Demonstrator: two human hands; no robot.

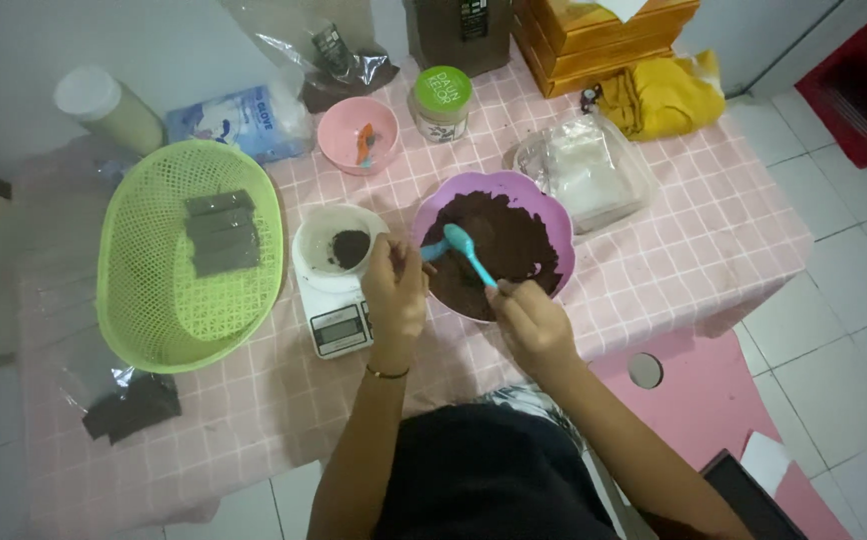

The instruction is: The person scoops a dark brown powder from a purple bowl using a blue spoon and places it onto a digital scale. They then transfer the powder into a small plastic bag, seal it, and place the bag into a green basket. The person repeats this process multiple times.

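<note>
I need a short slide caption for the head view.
Two hands hold turquoise spoons over a purple bowl of brown powder.

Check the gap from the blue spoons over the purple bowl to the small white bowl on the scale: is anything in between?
Nothing visible blocks it. The blue spoons sit over the purple bowl, and the white bowl on the scale lies just beside it. Only the left hand itself spans that gap.

The spoon [471,255] at 12 o'clock is glossy blue plastic. The purple bowl [544,205] is smooth plastic. At 9 o'clock, the green basket [134,300] is perforated matt plastic.
</note>
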